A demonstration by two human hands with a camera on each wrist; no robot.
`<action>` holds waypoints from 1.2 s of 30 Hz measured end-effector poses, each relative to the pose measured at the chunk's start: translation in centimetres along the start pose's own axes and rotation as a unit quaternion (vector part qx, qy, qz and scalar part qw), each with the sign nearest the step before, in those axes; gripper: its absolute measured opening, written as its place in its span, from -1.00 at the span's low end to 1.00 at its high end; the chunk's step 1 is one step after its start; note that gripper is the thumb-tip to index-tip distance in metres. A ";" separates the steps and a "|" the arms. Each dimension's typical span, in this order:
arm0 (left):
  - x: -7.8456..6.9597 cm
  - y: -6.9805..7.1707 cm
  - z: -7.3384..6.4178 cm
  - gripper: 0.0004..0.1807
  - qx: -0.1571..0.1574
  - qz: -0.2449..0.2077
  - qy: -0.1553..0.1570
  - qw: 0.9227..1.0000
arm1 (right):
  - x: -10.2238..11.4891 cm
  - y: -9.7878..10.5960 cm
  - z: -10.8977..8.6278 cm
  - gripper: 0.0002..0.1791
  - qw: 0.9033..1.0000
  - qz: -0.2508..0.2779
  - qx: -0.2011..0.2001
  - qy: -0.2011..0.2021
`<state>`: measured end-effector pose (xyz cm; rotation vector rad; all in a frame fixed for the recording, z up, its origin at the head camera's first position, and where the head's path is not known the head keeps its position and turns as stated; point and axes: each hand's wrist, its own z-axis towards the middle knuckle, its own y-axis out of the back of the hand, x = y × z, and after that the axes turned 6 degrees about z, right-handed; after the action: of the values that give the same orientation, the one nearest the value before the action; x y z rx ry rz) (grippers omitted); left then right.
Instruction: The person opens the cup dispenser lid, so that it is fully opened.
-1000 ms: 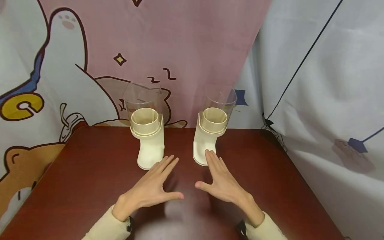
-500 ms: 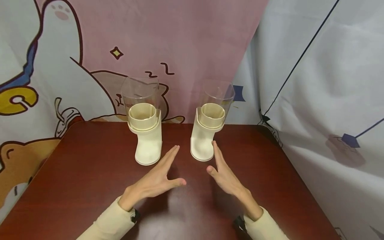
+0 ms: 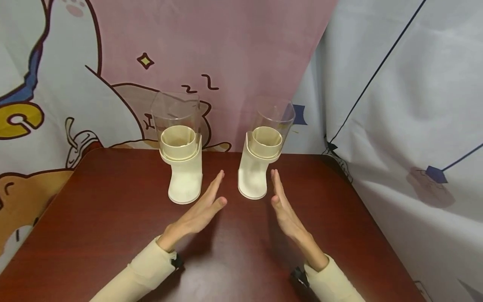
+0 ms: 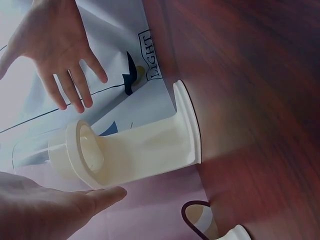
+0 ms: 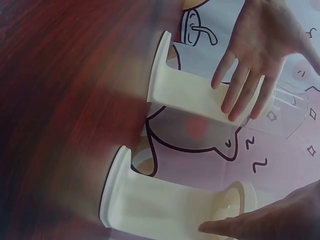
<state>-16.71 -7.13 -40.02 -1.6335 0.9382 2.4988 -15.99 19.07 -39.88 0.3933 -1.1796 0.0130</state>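
Two cream stands rise side by side near the back of the table, a left stand (image 3: 185, 180) and a right stand (image 3: 253, 178). Each has a rounded foot and a cream ring cup, with a clear plastic container (image 3: 176, 110) around and above it. My left hand (image 3: 200, 209) hovers in front of the left stand's right side, fingers straight, holding nothing. Just right of the right stand's foot, my right hand (image 3: 286, 209) is held edge-up with straight fingers, also holding nothing. The palms face one another; the right palm (image 4: 60, 40) shows in the left wrist view.
The stands sit on a glossy red-brown table (image 3: 234, 260). Close behind its back edge hangs a pink and white cartoon cloth (image 3: 241, 50), with a white cloth (image 3: 396, 105) along the right side. Dark bands (image 3: 299, 277) show at the cream cuffs.
Both hands have turned so their palms face each other, and the left thumb has come up nearer its fingers. The right hand shifted right. The stands stay put; the head view shifted slightly.
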 end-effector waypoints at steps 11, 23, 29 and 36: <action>-0.4 0.0 1.2 0.10 -0.028 -0.022 -0.004 0.999 | 0.3 0.2 1.1 0.10 0.999 0.039 -0.015 0.018; -0.8 -0.4 5.2 0.26 -0.016 -0.031 0.010 0.999 | 0.5 0.6 1.2 0.18 0.999 0.027 -0.038 -0.004; -0.1 0.3 10.0 0.32 -0.028 -0.026 0.024 0.999 | 0.7 1.0 1.3 0.17 0.999 0.012 -0.050 -0.012; 1.2 0.6 15.4 0.33 -0.051 -0.064 0.036 0.996 | 1.1 0.6 1.7 0.13 0.998 -0.001 -0.053 -0.028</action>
<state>-30.24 -0.50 -36.48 -1.7633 0.6975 2.4562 -17.22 18.90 -38.15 0.3036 -1.2292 -0.0616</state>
